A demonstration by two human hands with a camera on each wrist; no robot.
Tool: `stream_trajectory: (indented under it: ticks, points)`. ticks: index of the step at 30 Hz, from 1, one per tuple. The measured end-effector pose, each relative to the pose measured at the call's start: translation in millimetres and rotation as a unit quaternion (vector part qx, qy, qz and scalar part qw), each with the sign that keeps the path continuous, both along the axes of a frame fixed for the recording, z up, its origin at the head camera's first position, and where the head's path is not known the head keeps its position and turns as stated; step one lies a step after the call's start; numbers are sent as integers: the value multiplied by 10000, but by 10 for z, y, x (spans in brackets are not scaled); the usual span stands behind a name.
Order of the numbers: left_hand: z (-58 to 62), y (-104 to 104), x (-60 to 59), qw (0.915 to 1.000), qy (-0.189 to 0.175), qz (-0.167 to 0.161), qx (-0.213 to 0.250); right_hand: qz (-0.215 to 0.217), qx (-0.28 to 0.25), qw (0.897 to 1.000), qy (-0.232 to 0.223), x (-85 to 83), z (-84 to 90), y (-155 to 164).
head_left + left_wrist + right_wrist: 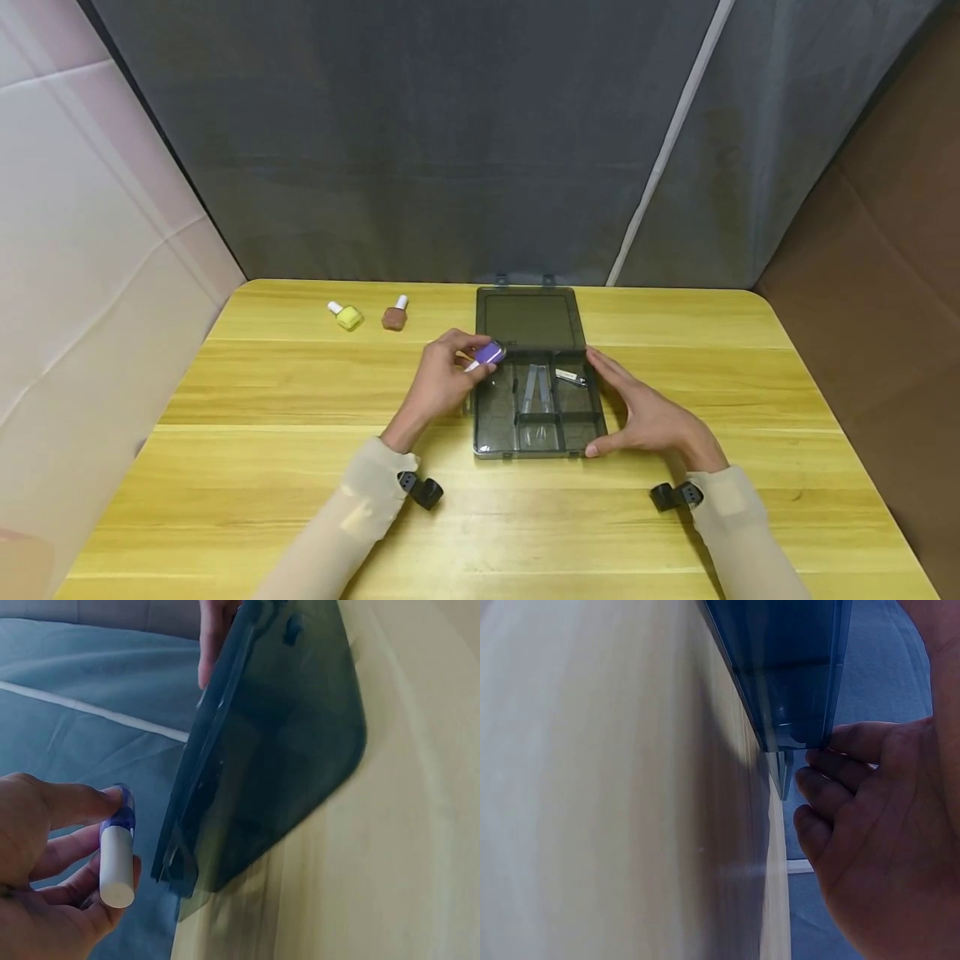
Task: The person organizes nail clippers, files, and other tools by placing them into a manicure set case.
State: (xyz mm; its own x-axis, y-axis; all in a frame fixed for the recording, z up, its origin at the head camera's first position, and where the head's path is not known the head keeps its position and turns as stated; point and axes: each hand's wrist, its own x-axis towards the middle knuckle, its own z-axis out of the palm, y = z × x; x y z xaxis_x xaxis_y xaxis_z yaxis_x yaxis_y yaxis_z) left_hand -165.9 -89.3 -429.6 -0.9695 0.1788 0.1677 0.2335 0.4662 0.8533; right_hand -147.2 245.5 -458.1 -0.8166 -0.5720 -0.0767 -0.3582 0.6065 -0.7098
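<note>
This looks like a small staged recording booth rather than a lived-in room. A yellow wooden table (300, 467) with rounded corners fills the lower frame. Behind it hangs a dark grey fabric backdrop (420, 142) with a white seam running diagonally at upper right. A pale panel (82, 225) closes the left side and brown cardboard (885, 275) the right. Small black cameras (422, 488) are strapped at the person's wrists.

3 nail polish bottles: 1 yellow (347, 316), 1 brown (394, 317), 1 purple (486, 355); 1 dark compartment box (536, 379) on 1 tabletop (262, 433). Inside it: 1 nail clipper (571, 377); 2 hands, left (442, 379) and right (651, 417).
</note>
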Motion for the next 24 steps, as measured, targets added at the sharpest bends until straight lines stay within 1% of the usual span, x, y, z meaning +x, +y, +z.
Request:
stream_trajectory:
  ticks: [5, 7, 11, 19, 24]
  points:
    - [-33, 39, 15, 9997, -175, -97, 167, -2, 11, 10000, -11, -2, -5, 6]
    - [-39, 39, 19, 9994, -174, -156, 238, 13, 14, 10000, 10, -3, -6, 6]
    - [-35, 19, 17, 9996, -89, -190, 199, 38, 12, 10000, 37, -7, 0, 5]
    - [-49, -81, -46, 9999, 68, -68, 56, 50, -25, 10000, 23, -14, -10, 8]
    - [-63, -166, -89, 9997, 201, 94, -70, 44, -48, 10000, 2, -7, -21, 8]
